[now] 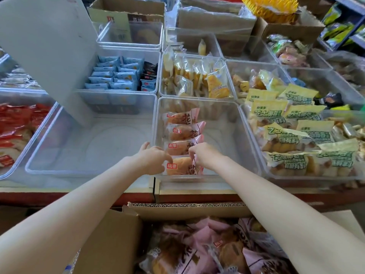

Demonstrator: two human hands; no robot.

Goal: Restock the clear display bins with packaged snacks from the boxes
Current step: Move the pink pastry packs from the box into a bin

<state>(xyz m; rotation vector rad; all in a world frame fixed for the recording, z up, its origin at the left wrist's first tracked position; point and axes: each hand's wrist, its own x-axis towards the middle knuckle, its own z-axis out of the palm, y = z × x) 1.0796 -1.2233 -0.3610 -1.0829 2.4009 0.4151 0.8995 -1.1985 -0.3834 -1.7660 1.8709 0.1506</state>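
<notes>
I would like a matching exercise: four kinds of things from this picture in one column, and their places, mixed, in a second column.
Things:
1. pink packets
2. blue packets
3. red packets
4. yellow-green packets

Places:
A. bin at the far left
B. bin under both hands
C. bin at the right
D. bin behind the empty one

Pairs: 1-B, 2-D, 3-A, 4-C

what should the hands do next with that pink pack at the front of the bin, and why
Probably let go of the nearest pink pack and reach back into the cardboard box for another. Both the left hand and right hand hold it, already lined up as fourth in the row inside the clear bin, whose right side is bare.
</notes>
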